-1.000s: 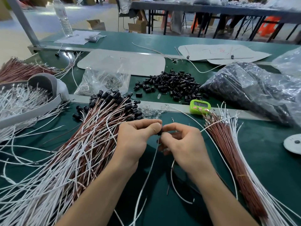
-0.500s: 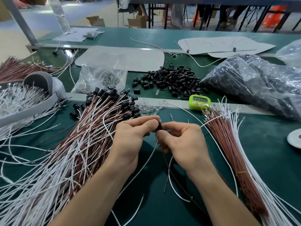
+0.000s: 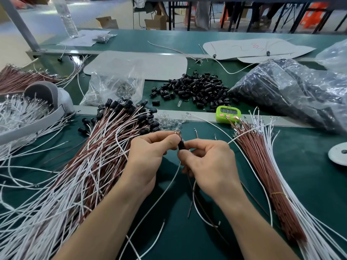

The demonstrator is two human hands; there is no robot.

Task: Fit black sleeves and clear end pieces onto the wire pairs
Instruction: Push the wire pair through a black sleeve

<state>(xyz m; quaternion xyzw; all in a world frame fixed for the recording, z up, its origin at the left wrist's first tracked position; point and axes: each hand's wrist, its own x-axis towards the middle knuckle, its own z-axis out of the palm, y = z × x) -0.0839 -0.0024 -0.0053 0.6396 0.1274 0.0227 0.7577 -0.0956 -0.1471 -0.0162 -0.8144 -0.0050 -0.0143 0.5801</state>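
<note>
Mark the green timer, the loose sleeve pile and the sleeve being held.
timer (image 3: 228,110): head view, on its display.
sleeve pile (image 3: 195,88): head view, middle of the heap.
held sleeve (image 3: 181,145): head view, on its black body.

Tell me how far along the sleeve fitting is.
Done: the sleeved wire pile at left. In hand: left hand and right hand pinch one black sleeve on a wire pair. Left: the bare wire bundle at right, plus loose sleeves.
</note>
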